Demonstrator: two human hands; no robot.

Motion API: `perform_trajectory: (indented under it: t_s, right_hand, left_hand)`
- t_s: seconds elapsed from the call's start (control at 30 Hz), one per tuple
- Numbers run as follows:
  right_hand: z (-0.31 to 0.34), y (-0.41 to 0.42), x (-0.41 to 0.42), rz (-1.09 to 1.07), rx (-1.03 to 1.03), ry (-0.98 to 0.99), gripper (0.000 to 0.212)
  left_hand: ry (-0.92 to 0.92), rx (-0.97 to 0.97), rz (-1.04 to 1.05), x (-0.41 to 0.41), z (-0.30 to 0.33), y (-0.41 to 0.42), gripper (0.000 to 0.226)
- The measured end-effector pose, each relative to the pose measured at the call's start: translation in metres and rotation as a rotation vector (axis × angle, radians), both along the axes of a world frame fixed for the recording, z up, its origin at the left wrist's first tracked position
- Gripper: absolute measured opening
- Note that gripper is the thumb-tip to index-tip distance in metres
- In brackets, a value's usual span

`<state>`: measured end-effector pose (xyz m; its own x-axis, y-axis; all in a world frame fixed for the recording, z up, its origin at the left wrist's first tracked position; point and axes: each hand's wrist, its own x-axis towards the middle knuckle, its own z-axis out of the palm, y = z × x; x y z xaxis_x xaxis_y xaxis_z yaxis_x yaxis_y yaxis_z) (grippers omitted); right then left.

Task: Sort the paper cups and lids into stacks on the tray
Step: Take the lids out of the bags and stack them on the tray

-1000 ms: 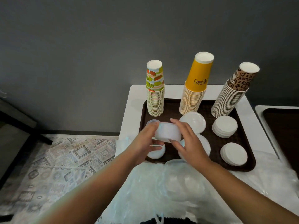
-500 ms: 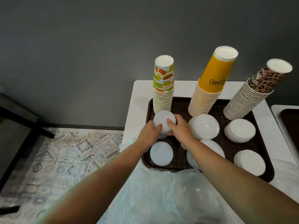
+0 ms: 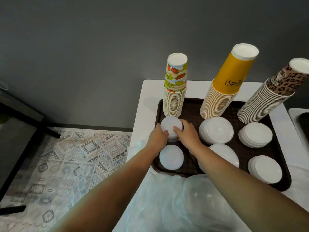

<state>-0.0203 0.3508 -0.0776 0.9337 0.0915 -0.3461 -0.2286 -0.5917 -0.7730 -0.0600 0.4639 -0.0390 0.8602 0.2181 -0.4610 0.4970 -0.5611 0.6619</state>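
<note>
Left hand [image 3: 158, 135] curled round the left side of a small stack of white lids [image 3: 171, 128], thumb up on the top lid, fingers wrapped behind. Right hand [image 3: 188, 133] mirrors it on the right side, thumb tip on the lid top, fingers bent round the far edge. Both gripping the same stack, which sits low over the brown tray [image 3: 284, 185], front-left area, just in front of the fruit-print cup stack [image 3: 175, 91]. Whether it touches the tray, can't tell. Nearer the person, another small lid pile [image 3: 171, 157] lies flat on the tray. Yellow cup stack [image 3: 220, 96] mid-back, leopard-print cup stack [image 3: 267, 97] back-right, both leaning. Larger lid piles to the right. Clear plastic bag [image 3: 175, 206] in the foreground.
</note>
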Motion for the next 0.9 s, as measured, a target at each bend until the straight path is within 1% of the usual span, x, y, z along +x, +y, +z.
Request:
perform_trajectory:
  t_s: [0.1,0.17,0.2,0.23,0.3,0.33,0.4,0.43,0.53,0.57,0.63,0.67,0.73,0.8,0.83,0.87,0.9]
  right_hand:
    - [0.014,-0.001,-0.009,-0.040,-0.052,-0.086,0.058]
    - [0.026,-0.007,-0.021,-0.032,-0.038,-0.202,0.057]
    - [0.032,-0.011,-0.028,-0.018,-0.021,-0.246,0.054]
    - [0.038,-0.016,-0.036,-0.005,-0.005,-0.272,0.051]
    - [0.047,-0.029,-0.053,0.031,0.034,-0.292,0.041]
    - [0.052,-0.037,-0.063,0.059,0.051,-0.301,0.035]
    - [0.061,-0.051,-0.085,0.123,0.087,-0.336,0.025]
    - [0.065,-0.057,-0.096,0.160,0.115,-0.355,0.021]
    - [0.068,-0.076,-0.133,0.321,0.178,-0.383,0.013]
    - [0.066,-0.082,-0.144,0.390,0.188,-0.374,0.015]
    - [0.057,-0.093,-0.162,0.526,0.179,-0.300,0.026]
    - [0.052,-0.097,-0.168,0.586,0.146,-0.246,0.034]
    - [0.043,-0.103,-0.175,0.676,0.034,-0.163,0.058]
    - [0.036,-0.106,-0.179,0.735,-0.096,-0.144,0.082]
    - [0.032,-0.106,-0.181,0.764,-0.166,-0.153,0.089]
    - [0.028,-0.107,-0.182,0.780,-0.221,-0.169,0.091]
    - [0.024,-0.108,-0.183,0.776,-0.245,-0.183,0.088]
  left_hand:
    - [-0.021,-0.040,0.042,-0.005,-0.001,0.002,0.050]
    - [-0.128,-0.045,0.076,-0.015,0.003,0.001,0.056]
    - [-0.208,-0.031,0.083,-0.021,0.008,0.001,0.055]
    - [-0.292,-0.020,0.076,-0.029,0.013,0.000,0.051]
    - [-0.425,-0.029,0.008,-0.047,0.024,-0.003,0.033]
    - [-0.457,-0.042,-0.059,-0.056,0.028,-0.006,0.023]
    - [-0.459,-0.032,-0.215,-0.074,0.034,-0.010,0.005]
    - [-0.451,-0.004,-0.275,-0.081,0.033,-0.011,0.003]
    - [-0.434,0.089,-0.365,-0.103,0.025,-0.014,0.013]
    - [-0.419,0.104,-0.389,-0.109,0.021,-0.015,0.014]
    - [-0.349,0.149,-0.451,-0.118,0.014,-0.018,0.019]
    - [-0.296,0.188,-0.489,-0.120,0.011,-0.020,0.023]
    - [-0.211,0.261,-0.562,-0.121,0.005,-0.022,0.033]
    - [-0.182,0.290,-0.608,-0.120,0.001,-0.026,0.037]
    - [-0.175,0.291,-0.618,-0.120,-0.001,-0.027,0.037]
    - [-0.169,0.289,-0.620,-0.120,-0.003,-0.028,0.036]
    - [-0.165,0.290,-0.622,-0.121,-0.004,-0.029,0.036]
